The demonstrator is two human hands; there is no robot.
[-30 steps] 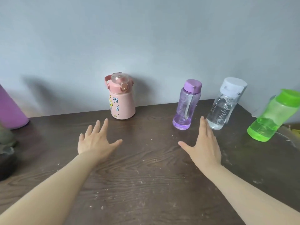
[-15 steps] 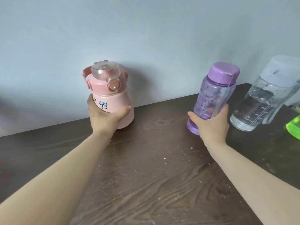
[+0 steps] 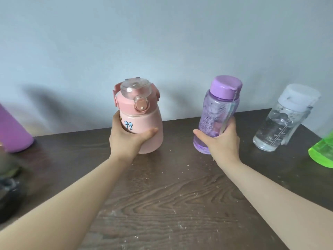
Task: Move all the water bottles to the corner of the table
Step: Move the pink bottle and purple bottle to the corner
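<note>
My left hand (image 3: pixel 126 139) is wrapped around the lower body of a squat pink bottle (image 3: pixel 142 116) with a clear flip lid and a blue bow sticker. My right hand (image 3: pixel 221 143) grips a clear purple bottle (image 3: pixel 216 112) with a lilac cap. Both bottles are upright near the wall; I cannot tell whether their bases touch the dark wooden table (image 3: pixel 171 195). To the right a clear bottle (image 3: pixel 282 121) with a white cap stands on the table. A green bottle (image 3: pixel 322 152) is cut off at the right edge.
A grey wall runs along the table's far edge. At the left edge stand a purple cylinder (image 3: pixel 12 132) and a blurred dark object (image 3: pixel 9 186). The table's far right corner lies behind the clear bottle.
One second ago both hands hovered open over the table. They then closed on the pink and purple bottles and still hold them; the view has pulled back, showing the left-side objects again.
</note>
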